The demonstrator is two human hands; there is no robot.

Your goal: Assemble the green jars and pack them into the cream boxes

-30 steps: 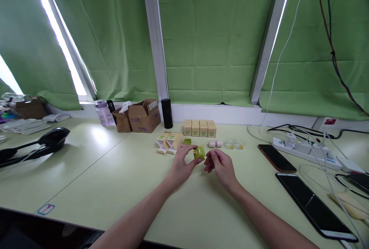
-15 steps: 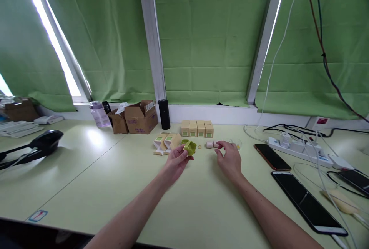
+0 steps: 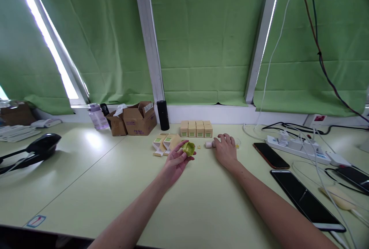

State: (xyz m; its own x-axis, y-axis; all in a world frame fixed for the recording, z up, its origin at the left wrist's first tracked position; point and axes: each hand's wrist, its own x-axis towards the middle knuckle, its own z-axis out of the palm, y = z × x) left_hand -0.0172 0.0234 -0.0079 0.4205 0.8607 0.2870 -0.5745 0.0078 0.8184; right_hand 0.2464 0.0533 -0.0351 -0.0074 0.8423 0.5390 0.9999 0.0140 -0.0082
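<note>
My left hand (image 3: 176,161) is palm up over the table and holds a small green round case (image 3: 188,148) between thumb and fingertips. My right hand (image 3: 225,149) lies palm down farther back, its fingers curled over a small pink case (image 3: 209,144) and a clear blister pack beside it. What the right fingers grip is hidden. A row of small tan boxes (image 3: 196,129) stands just behind both hands. Two opened tan boxes (image 3: 163,142) lie flat to the left of the green case.
Brown cardboard boxes (image 3: 135,118), a purple bottle (image 3: 96,116) and a black cylinder (image 3: 163,115) stand at the back. Phones (image 3: 270,155) (image 3: 306,199), a power strip (image 3: 300,147) and cables lie on the right. A black device (image 3: 34,149) rests on the left.
My right hand left the green case and reached back and right to the pink cases. My left hand turned palm up, keeping the green case. The camera tilted slightly.
</note>
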